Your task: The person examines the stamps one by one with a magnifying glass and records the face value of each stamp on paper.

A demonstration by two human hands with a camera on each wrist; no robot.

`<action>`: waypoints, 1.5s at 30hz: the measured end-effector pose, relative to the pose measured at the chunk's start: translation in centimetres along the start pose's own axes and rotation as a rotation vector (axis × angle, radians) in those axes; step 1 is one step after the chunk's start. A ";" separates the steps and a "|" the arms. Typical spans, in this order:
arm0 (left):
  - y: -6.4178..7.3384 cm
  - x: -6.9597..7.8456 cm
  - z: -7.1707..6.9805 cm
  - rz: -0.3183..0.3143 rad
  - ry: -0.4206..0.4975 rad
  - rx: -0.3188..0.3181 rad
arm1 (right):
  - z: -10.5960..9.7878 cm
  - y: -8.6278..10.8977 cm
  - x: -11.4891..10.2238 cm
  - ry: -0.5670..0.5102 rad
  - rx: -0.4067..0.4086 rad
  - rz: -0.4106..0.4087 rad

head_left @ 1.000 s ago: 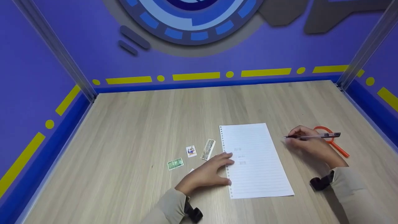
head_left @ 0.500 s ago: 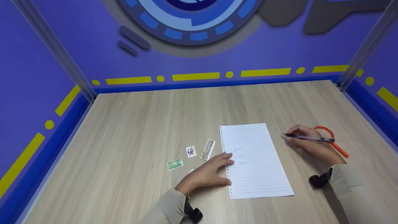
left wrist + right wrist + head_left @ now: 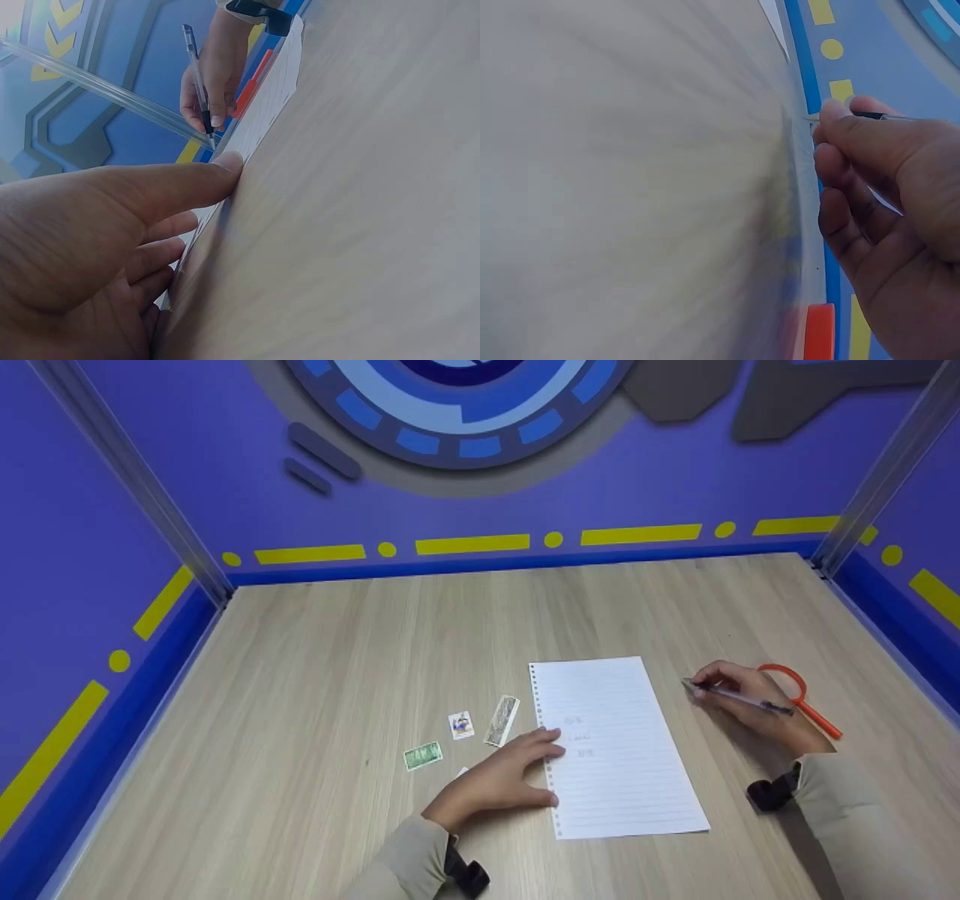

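A sheet of lined paper (image 3: 622, 795) with punched holes down its left edge lies on the table, bearing a few faint handwritten lines. My left hand (image 3: 501, 774) rests at that left edge, fingers spread and fingertips on the paper. To the right of the sheet, my right hand (image 3: 750, 711) pinches a clear-barrelled pen (image 3: 750, 700) between thumb and fingers. The pen's tip points left, and its black grip shows in the left wrist view (image 3: 201, 90). Just beyond the right hand lies an orange-red magnifying glass (image 3: 819, 720), its ring partly covered by the hand.
Left of the paper lie a green stamp (image 3: 423, 755), a small white stamp with a coloured figure (image 3: 461, 725) and a long narrow stamp (image 3: 502, 721). A white corner (image 3: 462, 771) peeks out beside the left hand. Blue-purple walls (image 3: 465, 517) enclose the wooden table (image 3: 330, 675).
In my right hand the pen has swung so its rear end sits lower and closer to the wrist. More of the magnifying glass's ring shows than half a second ago. The left hand has stayed put.
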State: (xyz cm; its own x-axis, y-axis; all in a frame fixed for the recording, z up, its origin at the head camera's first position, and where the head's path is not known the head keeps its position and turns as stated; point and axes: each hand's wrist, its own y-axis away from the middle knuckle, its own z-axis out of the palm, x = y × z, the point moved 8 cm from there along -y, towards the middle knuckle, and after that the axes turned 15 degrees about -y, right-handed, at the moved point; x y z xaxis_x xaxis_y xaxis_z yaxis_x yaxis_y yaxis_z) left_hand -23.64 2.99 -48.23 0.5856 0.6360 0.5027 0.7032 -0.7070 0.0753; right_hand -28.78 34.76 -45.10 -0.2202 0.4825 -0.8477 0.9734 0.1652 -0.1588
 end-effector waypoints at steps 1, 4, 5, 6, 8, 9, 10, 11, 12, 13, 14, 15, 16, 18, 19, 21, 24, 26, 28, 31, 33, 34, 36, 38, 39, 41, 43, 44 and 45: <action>0.0 0.0 0.0 0.001 0.000 0.001 | 0.0 0.0 -0.1 0.014 0.001 -0.008; 0.0 0.1 0.0 0.000 -0.002 0.003 | -0.1 -0.1 -0.6 0.049 0.008 -0.063; 0.0 0.0 0.0 -0.001 -0.002 0.002 | -0.1 -0.1 -0.8 0.057 0.010 -0.093; 0.0 0.0 0.0 -0.002 -0.003 0.002 | -0.1 -0.1 -1.0 0.059 0.012 -0.120; 0.0 0.0 0.0 -0.004 -0.001 0.002 | -0.1 -0.1 -1.3 0.057 0.012 -0.182; 0.0 0.0 0.0 -0.003 0.000 0.003 | -0.1 -0.1 -1.4 0.058 0.012 -0.207; 0.0 0.0 0.0 -0.003 0.001 0.004 | 0.0 -0.1 -1.4 0.056 0.011 -0.225; 0.0 0.0 0.0 -0.002 0.004 0.003 | 0.0 -0.1 -1.3 0.047 0.007 -0.245; 0.0 0.0 0.0 -0.001 0.008 0.003 | 0.0 -0.1 -1.3 0.039 0.003 -0.255; 0.1 0.1 0.0 0.000 0.012 0.003 | 0.0 0.0 -1.2 0.031 -0.004 -0.253; 0.1 0.1 0.0 0.001 0.014 0.003 | -0.1 0.0 -0.9 0.029 -0.006 -0.232; 0.1 0.1 0.0 0.004 0.014 0.004 | -0.1 0.0 -0.8 0.033 -0.010 -0.210; 0.1 0.1 -0.1 0.004 0.016 0.003 | -0.1 0.0 -0.5 0.033 -0.015 -0.184; 0.1 0.1 -0.1 0.006 0.015 0.004 | 0.0 0.1 -0.3 0.052 -0.026 -0.135; 0.1 0.1 0.0 0.006 0.014 0.004 | 0.0 0.1 -0.1 0.061 -0.031 -0.106; 0.1 0.1 0.0 0.006 0.014 0.004 | 0.0 0.2 0.1 0.078 -0.036 -0.079; 0.1 0.1 0.0 0.005 0.014 0.003 | 0.0 0.1 0.0 0.093 -0.038 -0.084; 0.1 0.1 0.0 0.004 0.013 0.002 | 0.0 0.1 -0.1 0.101 -0.037 -0.099; 0.1 0.1 0.0 0.004 0.011 0.003 | 0.1 0.1 -0.2 0.115 -0.041 -0.118; 0.1 0.1 0.0 0.002 0.011 0.004 | 0.2 0.2 -0.4 0.130 -0.058 -0.142; 0.1 0.1 0.0 0.002 0.015 0.006 | 0.2 0.2 -0.5 0.142 -0.069 -0.153; 0.1 0.0 0.0 0.000 0.018 0.005 | 0.3 0.2 -0.5 0.145 -0.074 -0.153; 0.1 0.0 -0.1 -0.001 0.025 0.005 | 0.3 0.2 -0.5 0.148 -0.078 -0.142; 0.1 0.0 0.0 -0.003 0.027 0.005 | 0.2 0.3 -0.4 0.154 -0.077 -0.117; 0.1 0.0 0.0 -0.003 0.026 0.004 | 0.2 0.3 -0.4 0.153 -0.076 -0.102; 0.1 0.1 -0.1 -0.001 0.018 0.006 | 0.2 0.3 -0.2 0.150 -0.072 -0.079; 0.1 0.1 -0.1 0.001 0.007 0.006 | 0.1 0.3 -0.1 0.149 -0.074 -0.062; 0.1 0.2 -0.1 0.004 -0.002 0.006 | 0.1 0.3 -0.1 0.148 -0.075 -0.058; 0.2 0.2 -0.1 0.006 -0.012 0.007 | 0.0 0.3 -0.1 0.146 -0.075 -0.054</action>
State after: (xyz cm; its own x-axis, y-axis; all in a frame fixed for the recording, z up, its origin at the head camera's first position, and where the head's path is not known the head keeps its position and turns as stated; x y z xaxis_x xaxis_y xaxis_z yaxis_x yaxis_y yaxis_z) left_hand -23.43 3.00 -48.02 0.5948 0.6349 0.4931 0.7020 -0.7091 0.0663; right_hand -28.43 34.75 -45.11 -0.2839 0.5905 -0.7554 0.9538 0.2549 -0.1592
